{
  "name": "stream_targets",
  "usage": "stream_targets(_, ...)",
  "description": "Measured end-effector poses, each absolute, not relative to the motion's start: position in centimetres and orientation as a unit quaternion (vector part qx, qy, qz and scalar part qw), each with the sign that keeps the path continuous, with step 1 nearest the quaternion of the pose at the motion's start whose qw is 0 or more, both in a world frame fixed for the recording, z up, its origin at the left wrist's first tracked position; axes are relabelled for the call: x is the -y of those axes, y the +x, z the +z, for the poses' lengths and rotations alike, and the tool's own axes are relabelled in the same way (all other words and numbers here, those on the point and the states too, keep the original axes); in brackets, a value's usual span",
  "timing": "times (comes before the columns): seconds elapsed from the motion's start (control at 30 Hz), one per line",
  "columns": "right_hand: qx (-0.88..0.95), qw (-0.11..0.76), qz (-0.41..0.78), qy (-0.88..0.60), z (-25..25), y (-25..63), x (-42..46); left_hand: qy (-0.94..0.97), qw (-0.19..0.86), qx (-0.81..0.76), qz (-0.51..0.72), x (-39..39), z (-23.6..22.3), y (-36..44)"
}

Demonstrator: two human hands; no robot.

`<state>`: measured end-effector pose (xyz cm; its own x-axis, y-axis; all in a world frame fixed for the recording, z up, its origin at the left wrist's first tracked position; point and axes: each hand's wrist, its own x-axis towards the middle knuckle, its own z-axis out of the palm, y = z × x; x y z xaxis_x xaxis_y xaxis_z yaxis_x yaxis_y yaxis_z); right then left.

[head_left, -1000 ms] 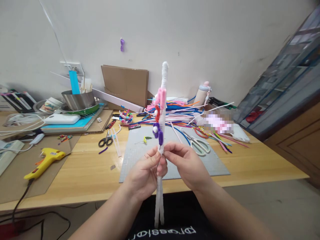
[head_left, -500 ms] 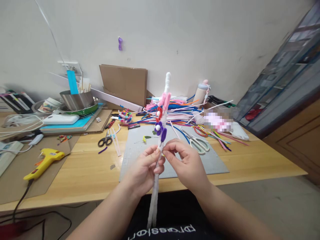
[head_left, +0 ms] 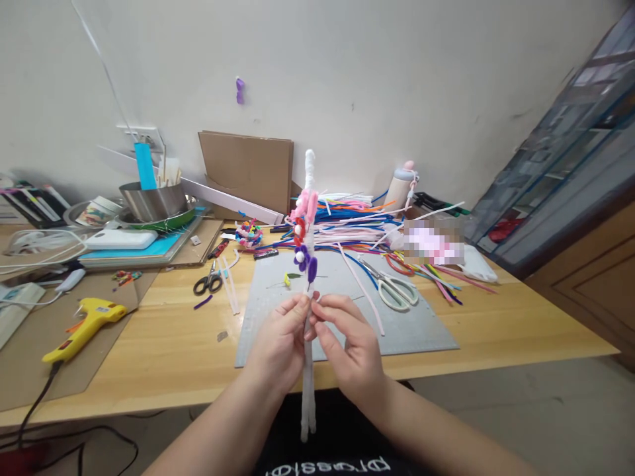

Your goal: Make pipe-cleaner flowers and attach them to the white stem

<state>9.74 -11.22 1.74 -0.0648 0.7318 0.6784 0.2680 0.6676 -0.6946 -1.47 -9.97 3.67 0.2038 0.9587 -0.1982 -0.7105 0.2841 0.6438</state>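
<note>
A white fuzzy band [head_left: 309, 370], which looks like a headband seen edge-on, stands upright before me with its two ends hanging down. Pink [head_left: 311, 206], red [head_left: 299, 231] and purple pipe-cleaner flowers [head_left: 300, 256] run up its side, with a purple loop [head_left: 312, 270] below them. My left hand [head_left: 282, 334] is closed around the band just under this loop, thumb in front. My right hand [head_left: 350, 344] is beside it, fingers bent, the index fingertip at the band and the thumb apart from it; I see nothing held there.
A grey cutting mat [head_left: 421, 330] lies beneath my hands, with white-handled scissors [head_left: 397, 291] and a pale strip [head_left: 364, 291]. Behind is a heap of pipe cleaners [head_left: 342, 228]. To the left are dark-handled scissors [head_left: 208, 283] and a yellow glue gun [head_left: 86, 327] with its cord.
The band has moved left and become more upright. My right thumb and index finger, pinched beside the band before, have parted. My left hand keeps its hold.
</note>
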Motion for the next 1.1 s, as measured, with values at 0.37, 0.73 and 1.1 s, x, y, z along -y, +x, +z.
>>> stream_targets(0.37, 0.814, 0.395, 0.119, -0.41, 0.5, 11.8, 8.1, 0.275, 0.641, -0.408, 0.59, 7.8, 1.5, -3.9)
stream_targets(0.73, 0.789, 0.259, 0.068, -0.553, -1.4, 16.8, -13.7, 0.217, 0.741, -0.387, 0.504, 2.8, 2.7, -6.4)
stream_targets(1.1, 0.794, 0.271, 0.049, -0.541, -3.2, 13.2, -20.3, 0.206, 0.71, -0.411, 0.533, 1.8, 1.3, -8.0)
